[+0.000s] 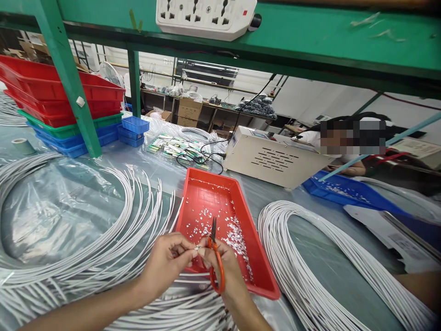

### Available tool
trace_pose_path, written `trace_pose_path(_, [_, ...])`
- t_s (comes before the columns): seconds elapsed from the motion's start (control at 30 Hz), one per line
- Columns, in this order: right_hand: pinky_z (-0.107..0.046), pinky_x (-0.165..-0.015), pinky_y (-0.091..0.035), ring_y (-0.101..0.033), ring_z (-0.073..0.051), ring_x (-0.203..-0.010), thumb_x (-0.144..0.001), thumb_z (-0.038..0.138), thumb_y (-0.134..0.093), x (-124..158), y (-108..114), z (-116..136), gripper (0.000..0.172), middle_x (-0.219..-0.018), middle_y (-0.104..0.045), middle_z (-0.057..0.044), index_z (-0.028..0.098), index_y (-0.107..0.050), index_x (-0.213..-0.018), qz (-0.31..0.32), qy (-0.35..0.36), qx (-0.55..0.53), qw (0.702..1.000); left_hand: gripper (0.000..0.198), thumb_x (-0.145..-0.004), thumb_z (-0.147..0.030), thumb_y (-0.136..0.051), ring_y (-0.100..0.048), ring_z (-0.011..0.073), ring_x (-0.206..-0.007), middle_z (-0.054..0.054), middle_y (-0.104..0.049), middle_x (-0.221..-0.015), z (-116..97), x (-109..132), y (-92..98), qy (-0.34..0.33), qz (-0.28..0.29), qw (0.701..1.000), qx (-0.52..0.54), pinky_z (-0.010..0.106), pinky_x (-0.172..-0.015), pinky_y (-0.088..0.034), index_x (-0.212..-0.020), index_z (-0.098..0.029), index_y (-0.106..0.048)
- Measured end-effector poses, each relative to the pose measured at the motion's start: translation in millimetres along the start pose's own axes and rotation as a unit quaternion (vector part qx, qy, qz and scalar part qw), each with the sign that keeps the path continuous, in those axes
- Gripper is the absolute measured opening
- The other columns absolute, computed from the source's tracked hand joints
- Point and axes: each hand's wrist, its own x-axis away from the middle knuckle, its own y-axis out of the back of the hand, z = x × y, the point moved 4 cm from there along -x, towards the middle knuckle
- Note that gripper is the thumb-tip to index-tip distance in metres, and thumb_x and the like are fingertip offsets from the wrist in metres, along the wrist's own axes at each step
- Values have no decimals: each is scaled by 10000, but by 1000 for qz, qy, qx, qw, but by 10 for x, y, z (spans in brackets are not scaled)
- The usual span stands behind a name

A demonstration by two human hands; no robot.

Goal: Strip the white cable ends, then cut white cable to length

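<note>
My left hand (165,266) is closed in a pinch on the end of a white cable (195,248) over the near edge of a red tray (257,257). My right hand (223,266) touches the same cable end with its fingertips and grips orange-handled scissors (215,255), blades pointing up and away. Several small white cut pieces (234,236) lie scattered in the tray. A fan of white cables (131,220) spreads to the left of my hands, and a coiled bundle of white cables (310,257) lies to the right.
A beige machine box (272,158) stands behind the tray. Stacked red, green and blue bins (62,105) sit far left beside a green post (65,73). A blue tray (344,191) lies at right, near a seated person (344,161). A power strip (206,18) hangs above.
</note>
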Motion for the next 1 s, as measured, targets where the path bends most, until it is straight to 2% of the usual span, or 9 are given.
trace_pose_path(0.2, [-219, -471, -201, -265, -60, -430, -581, 246, -622, -28, 26, -23, 131, -427, -360, 79, 155, -528, -579, 23, -11, -6, 1000, 239, -692, -336, -645, -542, 112, -568, 45, -623, -645, 33, -22, -32, 53, 28, 994, 86, 233, -541, -492, -713, -99, -661])
trace_pose_path(0.33, [-223, -477, -197, -258, -57, -426, -609, 300, -645, -47, 40, -49, 188, -426, -363, 78, 149, -534, -592, 45, -17, -12, 999, 264, -685, -356, -654, -550, 109, -571, 53, -643, -653, 27, -43, -31, 52, 43, 994, 82, 223, -546, -477, -743, -99, -667])
trace_pose_path(0.63, [-226, -470, -195, -271, -58, -423, -592, 321, -681, -85, 70, -106, 218, -422, -370, 76, 156, -539, -582, 36, -16, -11, 999, 306, -621, -371, -709, -547, 94, -554, 20, -619, -639, 52, -57, -40, 84, 32, 984, 150, 216, -520, -491, -737, -106, -609])
trace_pose_path(0.8, [-226, -481, -197, -272, -58, -425, -595, 287, -660, -61, 56, -52, 172, -408, -362, 83, 148, -558, -609, 30, -16, 6, 999, 261, -622, -347, -701, -454, 54, -429, -45, -528, -508, 54, -46, -14, 105, 11, 989, 105, 178, -426, -427, -679, -118, -590])
trace_pose_path(1.0, [-225, -487, -198, -261, -58, -434, -609, 260, -623, -55, 54, -21, 131, -422, -360, 83, 150, -552, -612, 26, -16, 9, 999, 239, -702, -337, -625, -459, 42, -420, -18, -562, -576, 38, -57, -20, 83, 38, 993, 80, 170, -424, -357, -711, -99, -602])
